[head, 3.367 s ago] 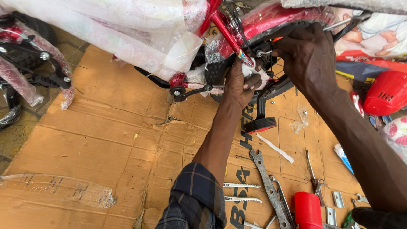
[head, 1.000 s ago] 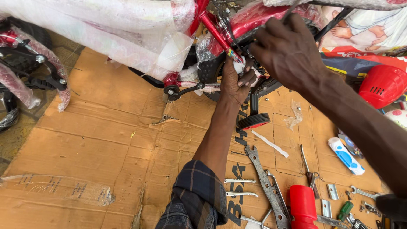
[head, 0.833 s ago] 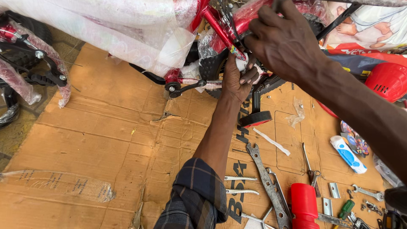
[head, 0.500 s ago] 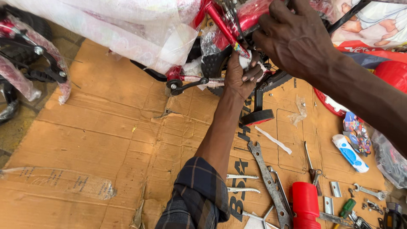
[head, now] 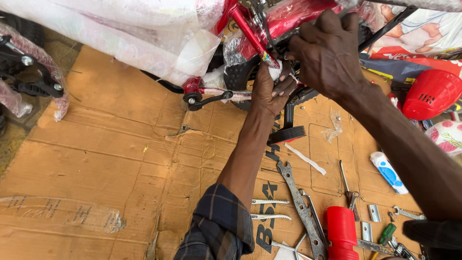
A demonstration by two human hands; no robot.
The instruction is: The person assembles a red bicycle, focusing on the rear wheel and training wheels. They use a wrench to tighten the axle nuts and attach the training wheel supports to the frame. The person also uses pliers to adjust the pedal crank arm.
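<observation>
Flattened cardboard [head: 110,144] covers the floor. At its far edge stands a red bicycle frame [head: 250,29] — the left hand [head: 269,86] pinches white wrapping beside it; the right hand [head: 329,50], shifted slightly lower, clamps the frame. A spanner [head: 301,207] lies unused near the cardboard's near edge.

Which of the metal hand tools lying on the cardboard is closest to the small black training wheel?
The long grey flat spanner: its open head lies just below the training wheel. The pliers lie farther right; the small wrench is farthest.
</observation>
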